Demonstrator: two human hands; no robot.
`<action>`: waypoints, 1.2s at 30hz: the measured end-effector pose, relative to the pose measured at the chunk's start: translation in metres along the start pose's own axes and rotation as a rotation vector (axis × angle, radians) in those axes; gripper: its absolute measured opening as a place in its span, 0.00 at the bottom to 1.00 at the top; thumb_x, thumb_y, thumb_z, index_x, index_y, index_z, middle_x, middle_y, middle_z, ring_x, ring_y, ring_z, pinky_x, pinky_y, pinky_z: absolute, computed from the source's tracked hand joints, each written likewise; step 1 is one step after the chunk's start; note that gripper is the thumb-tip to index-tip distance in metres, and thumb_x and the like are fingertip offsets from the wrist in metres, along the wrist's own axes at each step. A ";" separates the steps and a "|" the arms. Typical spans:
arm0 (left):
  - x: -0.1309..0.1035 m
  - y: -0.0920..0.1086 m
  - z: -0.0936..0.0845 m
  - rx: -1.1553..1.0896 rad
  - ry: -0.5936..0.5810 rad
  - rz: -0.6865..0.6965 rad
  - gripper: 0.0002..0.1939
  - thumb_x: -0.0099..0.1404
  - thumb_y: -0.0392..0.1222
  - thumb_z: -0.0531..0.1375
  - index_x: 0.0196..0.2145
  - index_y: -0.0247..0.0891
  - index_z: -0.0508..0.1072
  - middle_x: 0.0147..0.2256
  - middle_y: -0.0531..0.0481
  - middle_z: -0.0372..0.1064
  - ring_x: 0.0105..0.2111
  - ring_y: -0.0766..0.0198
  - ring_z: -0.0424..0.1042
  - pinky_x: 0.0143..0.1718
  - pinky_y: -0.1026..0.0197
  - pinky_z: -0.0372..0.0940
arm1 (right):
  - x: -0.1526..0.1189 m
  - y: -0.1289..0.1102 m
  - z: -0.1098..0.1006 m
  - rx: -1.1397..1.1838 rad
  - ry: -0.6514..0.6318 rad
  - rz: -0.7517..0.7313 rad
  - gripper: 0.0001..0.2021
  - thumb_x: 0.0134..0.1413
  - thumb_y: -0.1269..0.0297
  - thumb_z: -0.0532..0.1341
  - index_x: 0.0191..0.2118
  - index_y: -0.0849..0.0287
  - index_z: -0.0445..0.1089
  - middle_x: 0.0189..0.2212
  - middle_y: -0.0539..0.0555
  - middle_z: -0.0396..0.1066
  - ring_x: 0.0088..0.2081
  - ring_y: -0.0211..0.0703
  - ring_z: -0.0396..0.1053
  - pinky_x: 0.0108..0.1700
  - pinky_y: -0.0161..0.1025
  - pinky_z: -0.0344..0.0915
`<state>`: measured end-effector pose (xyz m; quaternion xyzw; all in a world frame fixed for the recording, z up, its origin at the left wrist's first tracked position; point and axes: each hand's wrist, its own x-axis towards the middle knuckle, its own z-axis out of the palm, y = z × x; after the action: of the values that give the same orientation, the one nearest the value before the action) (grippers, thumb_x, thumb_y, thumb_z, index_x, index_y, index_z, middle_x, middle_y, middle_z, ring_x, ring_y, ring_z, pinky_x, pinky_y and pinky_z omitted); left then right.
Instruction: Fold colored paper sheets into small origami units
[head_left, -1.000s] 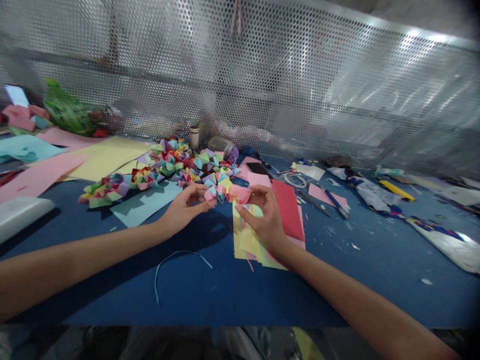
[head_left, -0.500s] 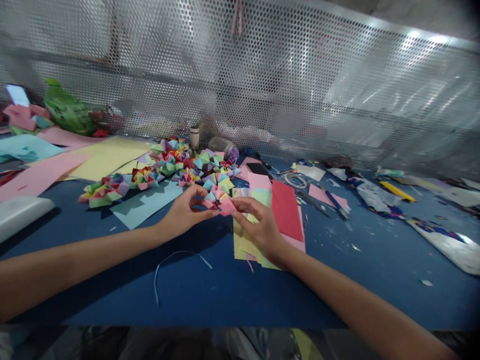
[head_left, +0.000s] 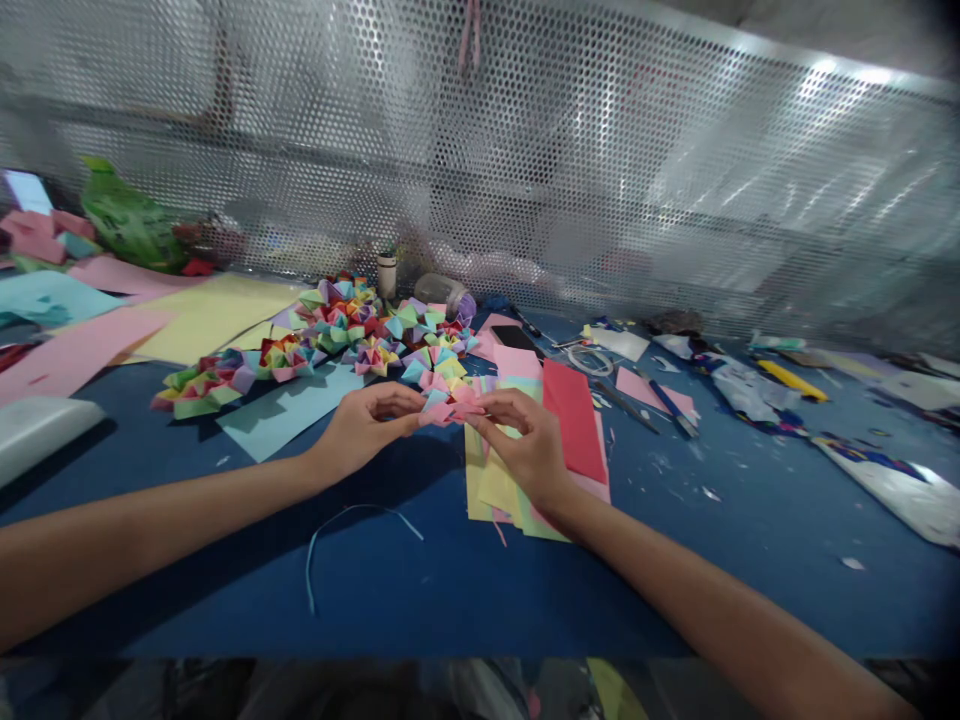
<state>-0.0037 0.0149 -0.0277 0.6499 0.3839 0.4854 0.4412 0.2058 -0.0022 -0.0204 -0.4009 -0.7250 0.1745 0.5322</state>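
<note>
While left hand (head_left: 365, 430) and right hand (head_left: 529, 448) pinch pink origami piece (head_left: 453, 406) behind worktop's front edge (head_left: 420, 640), it's probably light, crushable; hold outer folds.

The left hand (head_left: 367, 430) and right hand (head_left: 531, 450) are bare, the slender forearms (head_left: 187, 510) uncovered wherever they show.
</note>
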 end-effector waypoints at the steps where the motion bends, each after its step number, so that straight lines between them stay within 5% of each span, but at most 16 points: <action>1: 0.000 0.000 0.000 0.007 -0.004 0.006 0.13 0.51 0.46 0.66 0.32 0.36 0.72 0.28 0.51 0.72 0.28 0.64 0.72 0.30 0.63 0.70 | 0.000 -0.001 0.000 -0.004 -0.015 -0.008 0.06 0.49 0.63 0.64 0.34 0.56 0.70 0.32 0.51 0.71 0.32 0.39 0.72 0.37 0.39 0.73; 9: 0.003 0.002 0.000 0.051 0.121 0.032 0.19 0.52 0.45 0.66 0.38 0.38 0.64 0.42 0.48 0.63 0.31 0.67 0.68 0.27 0.66 0.66 | 0.004 -0.005 -0.005 -0.039 0.032 0.049 0.07 0.51 0.60 0.62 0.35 0.55 0.68 0.36 0.53 0.71 0.38 0.41 0.70 0.37 0.39 0.71; 15: 0.003 0.001 -0.001 0.186 0.166 0.080 0.16 0.53 0.45 0.64 0.37 0.38 0.64 0.37 0.50 0.63 0.32 0.65 0.65 0.29 0.65 0.64 | 0.006 -0.004 -0.007 -0.049 -0.072 0.079 0.09 0.51 0.60 0.61 0.27 0.58 0.66 0.29 0.52 0.69 0.32 0.39 0.69 0.34 0.38 0.68; 18: -0.001 0.005 0.000 0.346 0.061 0.206 0.19 0.54 0.43 0.63 0.44 0.40 0.65 0.45 0.46 0.63 0.43 0.58 0.66 0.40 0.58 0.65 | 0.005 -0.006 -0.005 -0.031 -0.291 0.068 0.08 0.52 0.60 0.60 0.27 0.59 0.68 0.27 0.51 0.71 0.29 0.38 0.69 0.33 0.37 0.68; 22: -0.010 0.015 0.002 0.520 -0.182 0.482 0.26 0.54 0.35 0.60 0.51 0.42 0.62 0.55 0.45 0.60 0.56 0.53 0.58 0.57 0.51 0.53 | 0.005 -0.012 -0.005 -0.004 -0.482 -0.019 0.08 0.55 0.60 0.58 0.34 0.57 0.70 0.33 0.52 0.74 0.35 0.40 0.72 0.39 0.38 0.68; 30: -0.021 0.021 0.004 0.829 -0.501 0.685 0.21 0.61 0.41 0.56 0.53 0.45 0.63 0.55 0.48 0.64 0.57 0.55 0.58 0.62 0.46 0.33 | 0.040 0.002 -0.053 -0.377 -0.175 -0.035 0.08 0.56 0.60 0.57 0.36 0.58 0.71 0.35 0.53 0.74 0.37 0.42 0.72 0.42 0.41 0.68; 33: -0.018 0.013 0.005 0.916 -0.435 0.644 0.15 0.66 0.39 0.51 0.50 0.47 0.67 0.51 0.52 0.68 0.55 0.58 0.61 0.61 0.46 0.35 | 0.049 0.008 -0.071 -0.619 -0.367 0.042 0.13 0.55 0.56 0.57 0.37 0.59 0.72 0.38 0.56 0.74 0.42 0.47 0.71 0.46 0.45 0.66; 36: -0.012 0.008 0.004 0.976 -0.232 0.510 0.14 0.66 0.41 0.50 0.48 0.46 0.69 0.56 0.50 0.61 0.59 0.53 0.54 0.61 0.42 0.36 | 0.046 0.012 -0.076 -0.742 -0.632 0.057 0.25 0.49 0.45 0.59 0.45 0.61 0.71 0.46 0.61 0.71 0.48 0.57 0.68 0.50 0.52 0.63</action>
<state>-0.0019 0.0003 -0.0246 0.9000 0.3437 0.2683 -0.0028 0.2745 0.0279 0.0287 -0.5105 -0.8532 0.0319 0.1021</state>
